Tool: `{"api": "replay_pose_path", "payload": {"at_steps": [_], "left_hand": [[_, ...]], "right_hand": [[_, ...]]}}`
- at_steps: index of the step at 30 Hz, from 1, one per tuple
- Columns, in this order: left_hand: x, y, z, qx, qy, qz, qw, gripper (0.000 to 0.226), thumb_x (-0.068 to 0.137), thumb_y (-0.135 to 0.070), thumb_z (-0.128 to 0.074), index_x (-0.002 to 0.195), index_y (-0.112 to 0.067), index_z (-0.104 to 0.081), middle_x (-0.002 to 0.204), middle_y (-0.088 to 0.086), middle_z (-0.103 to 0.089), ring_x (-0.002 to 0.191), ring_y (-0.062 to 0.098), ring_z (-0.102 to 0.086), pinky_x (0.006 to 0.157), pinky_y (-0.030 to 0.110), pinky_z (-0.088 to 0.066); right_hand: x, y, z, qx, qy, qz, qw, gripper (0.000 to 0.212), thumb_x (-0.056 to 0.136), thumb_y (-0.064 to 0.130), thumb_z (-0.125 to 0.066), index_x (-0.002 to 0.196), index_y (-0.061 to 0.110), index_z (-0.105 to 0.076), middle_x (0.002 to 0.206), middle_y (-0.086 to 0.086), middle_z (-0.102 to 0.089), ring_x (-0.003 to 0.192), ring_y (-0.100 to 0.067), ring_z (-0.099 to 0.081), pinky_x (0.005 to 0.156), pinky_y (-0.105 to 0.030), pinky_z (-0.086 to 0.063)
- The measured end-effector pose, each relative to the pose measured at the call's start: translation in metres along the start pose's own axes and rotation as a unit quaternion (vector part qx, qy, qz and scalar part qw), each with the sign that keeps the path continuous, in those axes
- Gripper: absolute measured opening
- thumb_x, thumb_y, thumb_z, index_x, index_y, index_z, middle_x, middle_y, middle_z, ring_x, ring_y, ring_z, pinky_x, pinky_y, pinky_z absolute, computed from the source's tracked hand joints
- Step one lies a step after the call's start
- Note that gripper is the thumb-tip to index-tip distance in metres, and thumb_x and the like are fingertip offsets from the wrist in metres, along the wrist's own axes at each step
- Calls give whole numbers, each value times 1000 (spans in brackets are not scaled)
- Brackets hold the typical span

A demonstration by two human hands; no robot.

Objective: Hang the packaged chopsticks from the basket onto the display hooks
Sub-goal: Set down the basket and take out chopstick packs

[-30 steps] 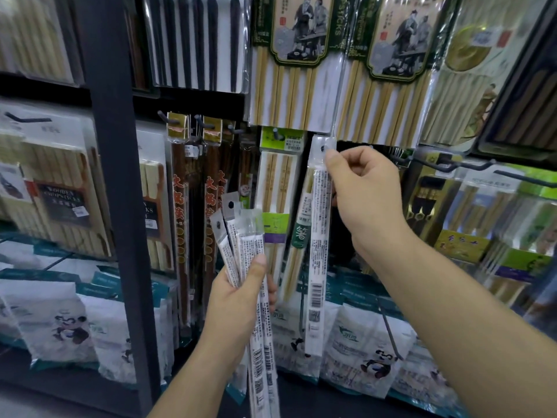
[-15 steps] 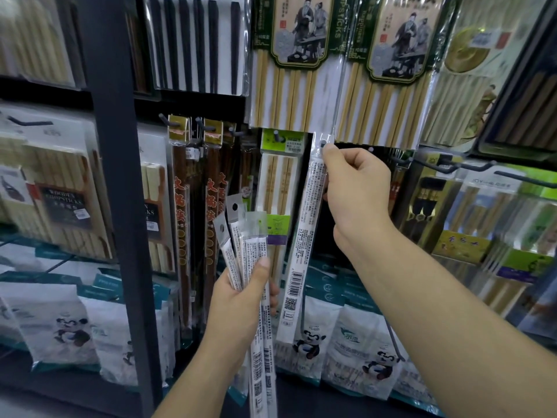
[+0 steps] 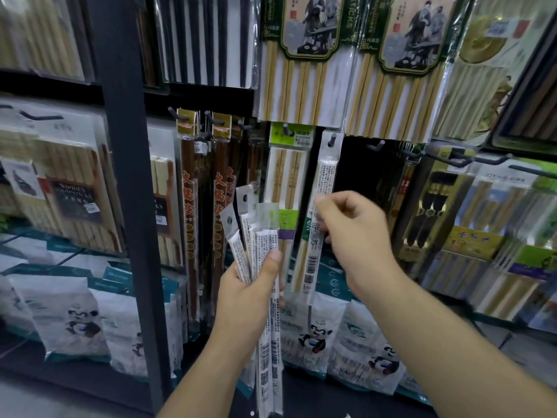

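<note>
One slim packet [image 3: 325,182] of chopsticks hangs by its punched hole on a hook [image 3: 332,139] in the middle row of the display, just right of a green-topped pack [image 3: 289,176]. The right hand [image 3: 352,233] is at the packet's mid-length with its fingers curled. It is blurred, so I cannot tell whether it pinches the wrapper or only brushes it. The left hand [image 3: 250,285] grips a bundle [image 3: 265,233] of more such packets, fanned upward with the thumb pressed across the front. The basket is not in view.

This one packet looks hung, and the step in hand seems to be settling it and going for the next one. To do that well:
- Check that the hook passes fully through the hole and the packet hangs straight, not caught on the pack beside it.
- Let go gently, since the thin wrapper would likely swing or slide off the hook tip if tugged.
- Draw one packet from the top of the bundle by its header, keeping the left thumb firm so the others do not slip out.
- Keep the printed side facing the same way as the packet already up.

A bare hook [image 3: 378,145] shows just to the right, should this one fill
</note>
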State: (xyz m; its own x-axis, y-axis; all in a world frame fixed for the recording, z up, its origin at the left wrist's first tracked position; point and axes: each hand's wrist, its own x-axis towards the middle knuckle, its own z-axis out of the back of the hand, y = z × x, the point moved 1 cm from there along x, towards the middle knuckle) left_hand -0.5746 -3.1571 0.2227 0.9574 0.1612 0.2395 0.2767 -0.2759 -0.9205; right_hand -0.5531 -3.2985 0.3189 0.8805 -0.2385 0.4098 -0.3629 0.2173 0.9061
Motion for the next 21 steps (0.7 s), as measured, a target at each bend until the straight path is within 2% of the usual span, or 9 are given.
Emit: {"api": "replay_pose_path", "payload": {"at_steps": [2, 4, 7, 11, 12, 14, 17, 19, 21], "left_hand": [[-2, -2, -2, -3, 10, -13, 1000, 24, 86, -50, -68, 96, -31, -80, 85, -1, -79, 73, 13, -74, 59, 23, -57], [-2, -5, -4, 3, 23, -34, 999, 22, 91, -46, -68, 102, -30, -80, 90, -5, -79, 81, 9, -75, 65, 19, -56], [-1, -5, -4, -2, 31, -53, 998, 24, 93, -43, -68, 112, -32, -78, 107, -3, -80, 101, 13, -75, 78, 20, -58], [0, 1, -4, 6, 39, -50, 998, 30, 89, -54, -72, 111, -35, -78, 105, 2, -79, 101, 18, -75, 81, 29, -62], [0, 1, -4, 1, 43, -46, 998, 31, 89, -55, -73, 113, -35, -77, 108, 0, -79, 103, 17, -75, 85, 29, -62], [0, 1, -4, -17, 45, -34, 998, 38, 85, -61, -74, 112, -34, -78, 109, -1, -80, 102, 17, -76, 81, 27, -62], [2, 3, -1, -9, 17, -18, 1000, 39, 81, -64, -70, 100, -31, -80, 99, 0, -81, 92, 18, -78, 74, 28, -62], [4, 6, 1, -5, -7, -6, 1000, 37, 81, -60, -70, 89, -25, -79, 84, 2, -79, 78, 18, -76, 66, 25, -60], [4, 7, 1, -8, 1, 4, 1000, 43, 79, -61, -71, 78, -18, -75, 67, 5, -69, 60, 19, -66, 56, 26, -55]], "right_hand": [[-14, -7, -6, -49, 101, -6, 994, 13, 92, 34, -73, 83, 24, -75, 73, 13, -69, 65, 5, -60, 62, -12, -50], [-22, -11, -11, -83, 153, 11, 985, 12, 92, 32, -74, 83, 24, -75, 73, 14, -68, 67, 5, -60, 63, -13, -50], [-25, -12, -14, -89, 159, 27, 983, 11, 94, 26, -73, 83, 24, -73, 70, 15, -66, 68, 2, -62, 67, -20, -56], [-22, -12, -14, -89, 162, 33, 982, 14, 95, 23, -71, 81, 21, -72, 64, 19, -63, 62, 5, -58, 59, -12, -47], [-22, -12, -14, -96, 162, 37, 981, 16, 95, 23, -70, 80, 21, -72, 63, 19, -61, 61, 5, -56, 59, -12, -45], [-21, -12, -12, -96, 144, 47, 984, 20, 97, 24, -68, 78, 18, -70, 61, 16, -57, 59, 3, -51, 58, -13, -44], [-12, 1, -6, -43, 77, 72, 993, 24, 98, 21, -65, 79, 8, -64, 62, 8, -50, 58, -5, -45, 54, -19, -41], [-1, 16, 0, -11, 32, 97, 995, 24, 99, 22, -64, 80, 7, -63, 65, 2, -49, 59, -7, -44, 53, -21, -40], [10, 30, 4, 7, 2, 110, 994, 27, 100, 26, -63, 82, 5, -65, 68, -3, -50, 61, -11, -44, 54, -24, -40]]}}
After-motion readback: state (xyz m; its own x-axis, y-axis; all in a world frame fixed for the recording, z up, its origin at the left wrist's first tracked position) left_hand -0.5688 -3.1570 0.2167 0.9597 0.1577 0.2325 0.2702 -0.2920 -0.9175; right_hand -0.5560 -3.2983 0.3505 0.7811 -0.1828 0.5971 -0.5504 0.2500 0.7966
